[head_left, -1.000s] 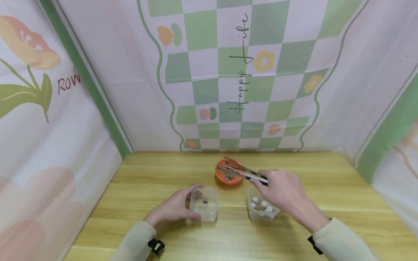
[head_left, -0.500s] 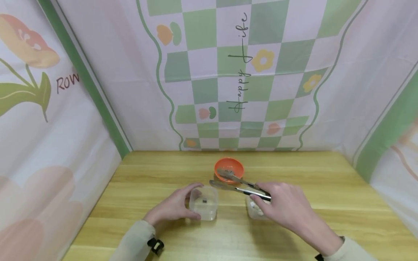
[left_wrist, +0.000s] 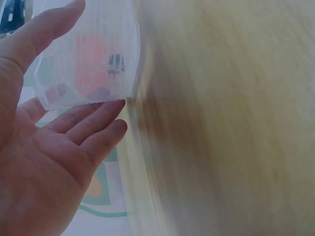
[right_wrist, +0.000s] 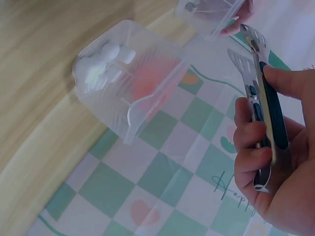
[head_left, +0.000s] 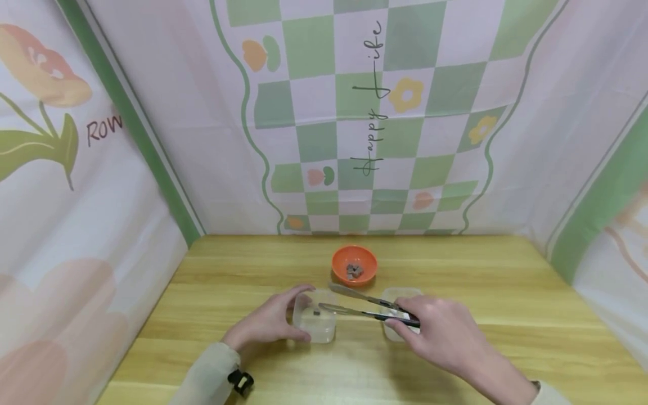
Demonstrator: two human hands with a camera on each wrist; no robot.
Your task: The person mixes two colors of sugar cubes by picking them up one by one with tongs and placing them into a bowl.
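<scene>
My left hand holds a clear plastic container from its left side, thumb and fingers curved round the wall. Inside that container lies one small dark cube. In my right hand is a pair of metal tongs with black grips. Their spread tips reach left, the nearer one overlapping the container's right rim in the head view; nothing shows between them. Behind, an orange bowl contains several grey-brown cubes. A second clear container with several white cubes is partly hidden beneath the right hand in the head view.
All of it stands on a wooden table. At its far edge hangs a checked green and white cloth, with a flowered cloth on the left side. Bare wood separates the two clear containers.
The tongs have moved from over the orange bowl towards me and left, to the left container's rim. The left hand and its container have stayed put.
</scene>
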